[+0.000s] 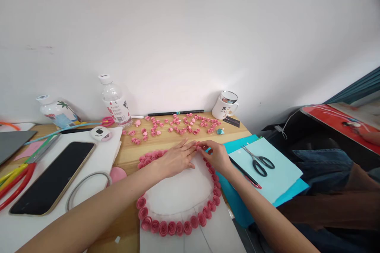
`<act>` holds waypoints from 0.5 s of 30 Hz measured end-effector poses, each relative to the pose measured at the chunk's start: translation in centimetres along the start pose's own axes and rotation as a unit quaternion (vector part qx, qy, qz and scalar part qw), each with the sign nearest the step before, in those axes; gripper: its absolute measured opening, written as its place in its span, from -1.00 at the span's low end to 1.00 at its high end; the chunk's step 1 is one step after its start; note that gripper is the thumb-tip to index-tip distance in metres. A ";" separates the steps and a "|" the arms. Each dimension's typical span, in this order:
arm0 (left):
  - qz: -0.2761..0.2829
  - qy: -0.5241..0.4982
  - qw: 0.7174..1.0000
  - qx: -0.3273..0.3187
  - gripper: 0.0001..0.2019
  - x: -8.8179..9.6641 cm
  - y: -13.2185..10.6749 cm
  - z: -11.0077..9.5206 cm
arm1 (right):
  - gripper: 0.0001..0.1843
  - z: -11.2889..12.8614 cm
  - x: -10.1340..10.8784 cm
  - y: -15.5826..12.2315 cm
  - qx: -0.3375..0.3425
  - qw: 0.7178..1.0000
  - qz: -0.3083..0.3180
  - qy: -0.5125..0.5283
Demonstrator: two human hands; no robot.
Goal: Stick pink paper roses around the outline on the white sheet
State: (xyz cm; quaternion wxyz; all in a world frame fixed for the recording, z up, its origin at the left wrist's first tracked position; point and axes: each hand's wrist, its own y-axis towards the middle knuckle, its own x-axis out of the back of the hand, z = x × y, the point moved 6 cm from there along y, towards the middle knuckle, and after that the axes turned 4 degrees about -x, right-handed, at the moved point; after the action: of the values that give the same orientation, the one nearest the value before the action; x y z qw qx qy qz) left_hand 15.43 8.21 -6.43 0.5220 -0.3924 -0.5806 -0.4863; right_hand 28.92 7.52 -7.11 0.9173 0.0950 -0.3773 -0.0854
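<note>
Pink rolled paper roses (pixel 163 228) form a ring on a white sheet (pixel 184 197) marked with thin drawn lines. At the far side of the ring, my right hand (pixel 218 156) pinches a small pink paper rose (pixel 198 146) between thumb and fingers. My left hand (pixel 177 159) lies flat and palm down beside it, fingers stretched out, over the upper edge of the ring. Some of the ring is hidden under the left hand and forearm. Loose paper roses (pixel 181 126) are scattered on the wooden table (pixel 118 160) beyond both hands.
Right of the sheet, scissors (pixel 259 162) and a pencil (pixel 245 173) lie on blue paper (pixel 282 178). A mug (pixel 225 105) and a bottle (pixel 115 104) stand near the wall. At left are a phone (pixel 55 178) and colourful-handled scissors (pixel 25 174).
</note>
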 end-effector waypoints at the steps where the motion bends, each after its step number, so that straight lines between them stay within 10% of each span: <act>1: 0.000 0.006 1.000 0.000 -0.52 -0.2 -0.1 0.0 | -0.82 0.1 0.0 -0.1 0.012 1.000 -0.002 -0.015; 15: 0.001 0.011 1.000 -0.009 -0.51 -1.1 -0.3 0.1 | -0.83 2.2 -0.7 -0.1 0.102 0.959 0.035 -0.260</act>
State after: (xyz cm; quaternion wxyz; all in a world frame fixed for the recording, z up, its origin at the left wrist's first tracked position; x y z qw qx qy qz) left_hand 15.32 8.26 -7.59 0.5254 -0.3919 -0.5699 -0.4956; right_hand 26.91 7.33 -6.09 0.7750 0.1497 -0.6129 -0.0360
